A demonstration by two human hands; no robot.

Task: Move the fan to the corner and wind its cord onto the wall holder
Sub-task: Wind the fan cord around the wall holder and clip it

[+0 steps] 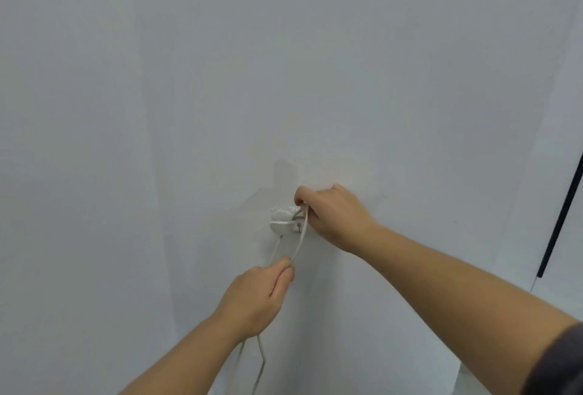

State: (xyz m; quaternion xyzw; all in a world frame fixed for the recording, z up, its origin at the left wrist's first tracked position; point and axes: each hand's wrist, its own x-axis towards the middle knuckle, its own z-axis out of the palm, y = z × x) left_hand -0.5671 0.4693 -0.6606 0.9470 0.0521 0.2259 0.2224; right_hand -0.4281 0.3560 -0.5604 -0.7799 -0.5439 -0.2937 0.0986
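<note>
The white cord (299, 238) runs from the round wall holder (281, 221) down to the left hand (258, 296), whose thumb and fingers pinch two strands. The right hand (331, 214), just right of the holder, curls its fingers round the cord's upper loop against the pale wall (284, 63).

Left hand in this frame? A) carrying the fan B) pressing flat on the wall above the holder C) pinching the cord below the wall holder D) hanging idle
C: the left hand pinches the white cord below the wall holder, while the right hand grips the cord at the holder.
</note>
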